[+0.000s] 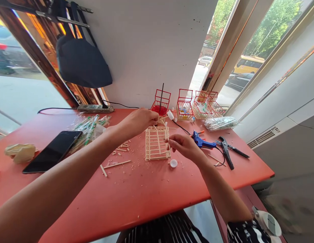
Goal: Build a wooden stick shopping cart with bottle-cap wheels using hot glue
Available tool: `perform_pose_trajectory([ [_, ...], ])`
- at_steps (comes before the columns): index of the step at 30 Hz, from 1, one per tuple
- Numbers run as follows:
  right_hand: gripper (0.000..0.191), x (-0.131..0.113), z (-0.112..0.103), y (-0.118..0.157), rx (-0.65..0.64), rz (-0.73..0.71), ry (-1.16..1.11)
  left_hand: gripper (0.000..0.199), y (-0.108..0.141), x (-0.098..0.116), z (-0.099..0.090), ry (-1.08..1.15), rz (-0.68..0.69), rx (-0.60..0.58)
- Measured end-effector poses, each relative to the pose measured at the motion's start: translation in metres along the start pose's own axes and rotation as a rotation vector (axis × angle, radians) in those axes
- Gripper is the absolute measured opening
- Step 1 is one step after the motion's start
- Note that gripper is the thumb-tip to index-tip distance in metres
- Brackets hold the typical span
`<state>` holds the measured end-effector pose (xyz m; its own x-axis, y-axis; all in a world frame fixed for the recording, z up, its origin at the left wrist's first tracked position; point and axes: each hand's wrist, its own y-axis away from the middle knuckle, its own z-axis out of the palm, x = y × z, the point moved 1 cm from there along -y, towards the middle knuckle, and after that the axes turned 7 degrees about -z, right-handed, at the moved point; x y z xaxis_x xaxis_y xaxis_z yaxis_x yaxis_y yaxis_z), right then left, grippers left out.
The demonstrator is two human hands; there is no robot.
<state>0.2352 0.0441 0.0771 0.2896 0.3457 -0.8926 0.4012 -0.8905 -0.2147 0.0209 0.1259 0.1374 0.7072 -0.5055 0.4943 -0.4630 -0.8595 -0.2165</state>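
Note:
A small frame of pale wooden sticks [147,145], built like a grid, lies on the red table. My left hand [146,117] is closed above its far edge, fingers pinched at the upper end of a slanting wooden stick [158,140] that crosses the grid. Beside the frame's right side, my right hand [182,144] is closed, thumb and fingertips together near the edge; whatever they hold is too small to make out. Close to the frame's near right corner sits a small white cap [173,163]. More loose sticks [162,119] lie behind the frame, partly hidden by my left hand.
A blue glue gun [204,143] and black-handled pliers [226,152] lie right. Red-topped stick baskets [184,104] and a red container [159,109] stand along the wall. Left are a phone [53,152], wrapped sticks [89,130], cut pieces [118,164] and a power strip [95,108].

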Motion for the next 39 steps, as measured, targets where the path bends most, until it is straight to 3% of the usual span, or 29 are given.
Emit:
perform_pose_trajectory([
  [3,0.037,-0.003,0.003,-0.001,-0.019,-0.012,-0.089,0.022,-0.002,-0.006,-0.001,-0.011,0.070,0.070],
  [6,0.030,-0.007,0.010,-0.002,0.018,-0.043,-0.120,0.024,-0.001,-0.013,0.000,0.121,0.096,0.151],
  [13,0.014,-0.016,0.029,0.000,0.199,-0.149,0.185,0.027,0.004,-0.027,0.023,0.572,0.059,0.276],
  [20,0.013,-0.009,0.019,-0.003,0.348,-0.210,0.278,0.022,0.003,-0.037,0.033,0.769,-0.027,0.349],
  [26,0.021,0.001,0.011,-0.016,0.387,-0.118,0.205,0.026,0.002,-0.029,0.042,0.956,-0.043,0.372],
  [29,0.023,0.001,0.010,-0.019,0.371,-0.110,0.184,0.020,0.005,-0.022,0.040,0.851,-0.035,0.380],
  [33,0.021,-0.001,0.008,-0.017,0.388,-0.114,0.240,0.020,0.006,-0.014,0.026,0.453,0.060,0.402],
  [36,0.022,-0.001,0.004,-0.014,0.394,-0.110,0.257,0.024,0.004,-0.007,0.018,0.183,0.198,0.310],
  [39,0.022,0.001,0.001,-0.009,0.385,-0.096,0.280,0.028,0.002,-0.002,0.017,0.026,0.230,0.189],
])
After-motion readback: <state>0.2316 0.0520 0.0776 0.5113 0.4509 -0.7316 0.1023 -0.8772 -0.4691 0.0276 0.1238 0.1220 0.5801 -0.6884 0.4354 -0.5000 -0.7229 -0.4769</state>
